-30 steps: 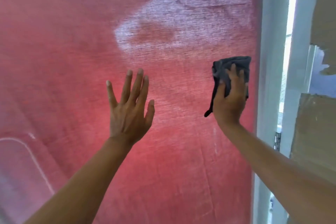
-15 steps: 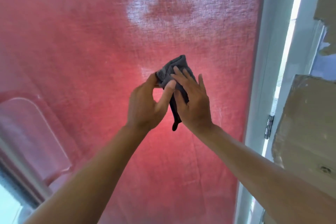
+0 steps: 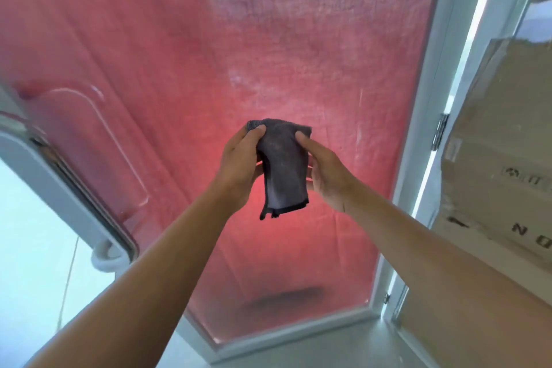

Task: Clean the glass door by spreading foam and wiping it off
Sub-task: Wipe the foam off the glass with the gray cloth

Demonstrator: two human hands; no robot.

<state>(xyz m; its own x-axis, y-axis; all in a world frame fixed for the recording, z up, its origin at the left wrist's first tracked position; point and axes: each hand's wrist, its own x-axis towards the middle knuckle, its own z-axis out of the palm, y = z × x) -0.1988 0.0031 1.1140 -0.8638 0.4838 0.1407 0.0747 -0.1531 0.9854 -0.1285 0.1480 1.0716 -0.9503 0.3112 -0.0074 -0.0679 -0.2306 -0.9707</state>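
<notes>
The glass door (image 3: 298,54) fills the view, with a red cloth behind the pane and a pale hazy patch near its top. In front of the glass, both hands hold a dark grey folded cloth (image 3: 283,170) that hangs down between them. My left hand (image 3: 239,164) grips its upper left corner, thumb on top. My right hand (image 3: 325,170) pinches its upper right edge. The cloth is off the glass.
A white door frame (image 3: 430,116) with a hinge (image 3: 439,136) runs down the right side. Brown cardboard (image 3: 501,158) covers the panel to the right. At the left stands a white-framed window (image 3: 59,182) with a white handle (image 3: 104,257). The door's bottom rail (image 3: 298,334) lies below.
My right hand left the glass near the frame and brought the cloth to the middle. My left hand came off the pane and took hold of it. Both hands have since lowered.
</notes>
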